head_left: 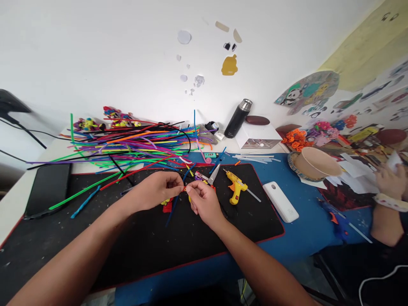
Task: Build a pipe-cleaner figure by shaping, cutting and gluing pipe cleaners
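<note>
My left hand [157, 188] and my right hand [204, 200] meet over the black mat [153, 242], fingertips pinched together on a small orange pipe-cleaner piece [184, 187]. A blue pipe cleaner [174, 204] runs down from between them. Small red and yellow bits [166, 205] lie under my left hand. Scissors [213, 175] and a yellow glue gun [236, 186] lie just beyond my right hand.
A big pile of coloured pipe cleaners [134, 144] covers the back left. A phone [47, 189] lies at the left, a white power bank [280, 201] on the right. A black flask [237, 118], a paper bowl [315, 163] and another person's hand [387, 180] are at the right.
</note>
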Available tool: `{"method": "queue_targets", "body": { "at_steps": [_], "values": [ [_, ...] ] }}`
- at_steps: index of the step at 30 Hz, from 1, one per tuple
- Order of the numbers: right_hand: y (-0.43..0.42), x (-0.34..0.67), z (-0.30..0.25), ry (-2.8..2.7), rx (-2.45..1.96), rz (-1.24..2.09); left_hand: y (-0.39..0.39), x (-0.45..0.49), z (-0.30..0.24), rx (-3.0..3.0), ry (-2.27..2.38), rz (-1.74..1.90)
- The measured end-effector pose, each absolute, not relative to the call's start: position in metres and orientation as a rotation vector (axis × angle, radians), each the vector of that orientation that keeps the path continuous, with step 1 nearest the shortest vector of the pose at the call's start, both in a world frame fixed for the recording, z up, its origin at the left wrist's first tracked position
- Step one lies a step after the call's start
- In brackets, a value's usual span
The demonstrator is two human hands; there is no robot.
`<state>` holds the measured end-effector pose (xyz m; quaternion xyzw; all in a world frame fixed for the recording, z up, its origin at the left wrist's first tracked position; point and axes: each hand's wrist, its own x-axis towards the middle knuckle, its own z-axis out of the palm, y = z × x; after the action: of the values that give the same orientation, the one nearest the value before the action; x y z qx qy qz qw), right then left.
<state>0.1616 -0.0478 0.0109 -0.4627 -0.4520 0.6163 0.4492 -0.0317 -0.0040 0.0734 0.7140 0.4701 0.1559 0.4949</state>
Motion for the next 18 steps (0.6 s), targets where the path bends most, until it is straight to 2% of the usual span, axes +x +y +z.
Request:
{"method": "queue_targets", "body": {
  "at_steps": [18],
  "values": [
    [-0.045, 0.164, 0.009, -1.148, -1.153, 1.539, 0.005, -0.051, 0.08, 1.771, 1.162, 0.425]
  ]
}}
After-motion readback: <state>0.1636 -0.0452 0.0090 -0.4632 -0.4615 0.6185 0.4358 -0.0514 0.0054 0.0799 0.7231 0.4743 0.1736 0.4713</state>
